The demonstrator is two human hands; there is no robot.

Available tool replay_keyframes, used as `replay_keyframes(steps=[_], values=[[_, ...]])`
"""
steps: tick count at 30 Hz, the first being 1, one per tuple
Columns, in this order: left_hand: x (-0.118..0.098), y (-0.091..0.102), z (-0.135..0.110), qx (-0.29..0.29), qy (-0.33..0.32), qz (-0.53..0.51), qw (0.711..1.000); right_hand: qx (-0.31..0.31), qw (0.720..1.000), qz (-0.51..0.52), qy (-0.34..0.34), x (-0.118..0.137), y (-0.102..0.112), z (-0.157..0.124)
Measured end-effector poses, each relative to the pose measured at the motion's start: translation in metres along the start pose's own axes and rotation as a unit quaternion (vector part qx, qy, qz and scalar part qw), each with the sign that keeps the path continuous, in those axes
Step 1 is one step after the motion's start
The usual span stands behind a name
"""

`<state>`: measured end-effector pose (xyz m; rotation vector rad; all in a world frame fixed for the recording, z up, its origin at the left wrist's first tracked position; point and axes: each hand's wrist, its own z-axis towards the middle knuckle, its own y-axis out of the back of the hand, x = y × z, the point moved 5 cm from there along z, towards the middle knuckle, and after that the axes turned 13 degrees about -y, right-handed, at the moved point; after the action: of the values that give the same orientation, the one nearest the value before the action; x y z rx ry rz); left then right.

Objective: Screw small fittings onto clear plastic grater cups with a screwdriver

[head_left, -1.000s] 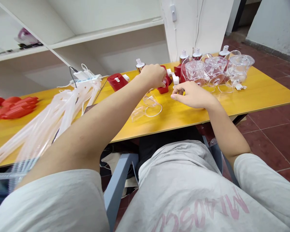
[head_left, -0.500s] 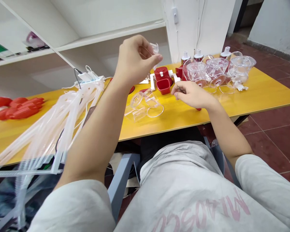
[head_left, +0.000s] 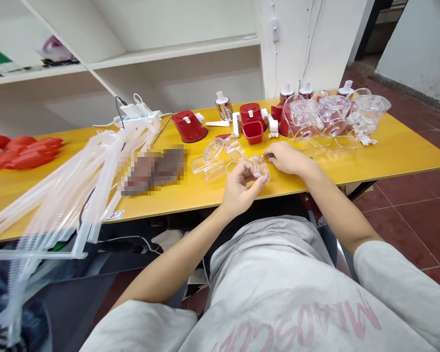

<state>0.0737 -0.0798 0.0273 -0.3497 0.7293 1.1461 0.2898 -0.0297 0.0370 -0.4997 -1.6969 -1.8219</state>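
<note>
My left hand [head_left: 242, 185] grips a small clear plastic part [head_left: 259, 167] between thumb and fingers, just above the front of the table. My right hand [head_left: 285, 157] is closed beside it, with the thin dark tip of a tool [head_left: 268, 155] poking out toward the part. What kind of tool it is cannot be made out. Left of my left hand lie several loose clear plastic pieces [head_left: 209, 168]. A small red square cup [head_left: 253, 132] stands behind my hands, in front of a red housing [head_left: 251, 112].
Another red housing [head_left: 188, 127] and a metallic cylinder with a white top [head_left: 224, 107] stand farther back. Clear bowl-shaped parts [head_left: 335, 105] crowd the right side. Translucent plastic strips [head_left: 80, 181] hang over the left edge. Red parts [head_left: 29, 152] lie at far left.
My left hand has come down from raised height with the clear part, now beside my right hand. The right hand stays nearly in place.
</note>
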Motion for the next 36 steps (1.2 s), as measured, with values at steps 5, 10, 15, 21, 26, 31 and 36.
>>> replay_keyframes(steps=[5, 10, 15, 21, 26, 31, 36], values=[[0.012, 0.0, -0.013, 0.018, -0.002, 0.009, 1.0, -0.004, 0.997, -0.082, -0.011, 0.0, 0.001, 0.0], [0.012, 0.002, -0.014, 0.016, -0.013, 0.023, 1.0, -0.03, 0.998, -0.05, -0.008, 0.007, 0.011, -0.005], [0.009, 0.003, -0.014, -0.018, -0.022, 0.038, 0.999, -0.022, 0.994, 0.097, 0.047, 0.017, 0.028, -0.014], [0.012, 0.007, -0.012, -0.034, -0.006, 0.086, 0.996, 0.065, 0.974, 0.191, 0.107, 0.029, 0.026, -0.02], [0.017, 0.005, -0.009, -0.018, -0.004, 0.105, 0.994, 0.115, 0.973, 0.181, 0.09, 0.035, 0.013, -0.023], [0.012, 0.005, -0.01, -0.014, -0.014, 0.113, 0.993, 0.115, 0.967, 0.201, 0.103, 0.035, 0.01, -0.025], [-0.024, 0.048, 0.001, -0.082, -0.139, 0.204, 0.966, 0.056, 0.971, 0.211, 0.098, 0.022, 0.015, -0.02]])
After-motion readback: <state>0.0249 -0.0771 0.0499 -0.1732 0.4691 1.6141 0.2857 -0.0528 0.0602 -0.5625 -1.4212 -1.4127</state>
